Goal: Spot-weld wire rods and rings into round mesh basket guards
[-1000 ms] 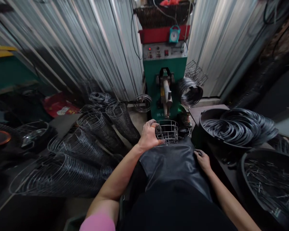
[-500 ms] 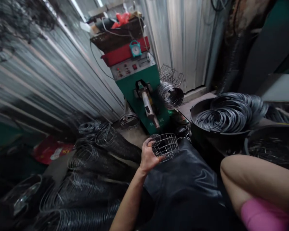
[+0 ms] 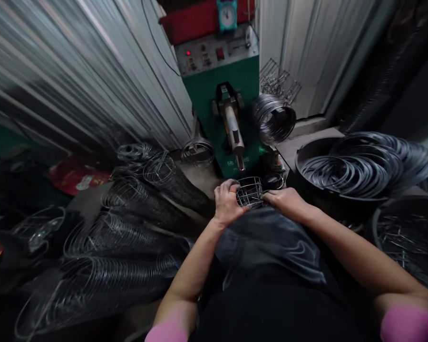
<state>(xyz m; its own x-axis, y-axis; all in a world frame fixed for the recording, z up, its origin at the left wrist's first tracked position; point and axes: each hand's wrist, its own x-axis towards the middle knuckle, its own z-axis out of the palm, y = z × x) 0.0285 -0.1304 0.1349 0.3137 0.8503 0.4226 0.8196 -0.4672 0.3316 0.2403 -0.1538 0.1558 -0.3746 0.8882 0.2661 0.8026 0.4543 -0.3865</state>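
My left hand (image 3: pixel 228 203) is closed around the left side of a round wire basket (image 3: pixel 254 184), held above my dark apron (image 3: pixel 274 251). Against the basket's right side, my right hand (image 3: pixel 286 203) has its fingers pinched together. Whether they grip the basket's wire or a small piece beside it, I cannot tell. Just beyond the basket, the rod-like electrode arm (image 3: pixel 234 128) of a green machine (image 3: pixel 214 102) points down, its tip apart from the basket.
Stacks of wire rings (image 3: pixel 128 270) lie at the left. On the right stand a black tub (image 3: pixel 308 183) heaped with metal rings and another tub (image 3: pixel 374 228) of short wire pieces. A wire coil (image 3: pixel 274 121) sits beside the machine, which has a red lamp (image 3: pixel 188 53) lit.
My right hand has come in from the right to the basket's right side. My left hand still holds the basket. The view has tilted down and closer to the machine.
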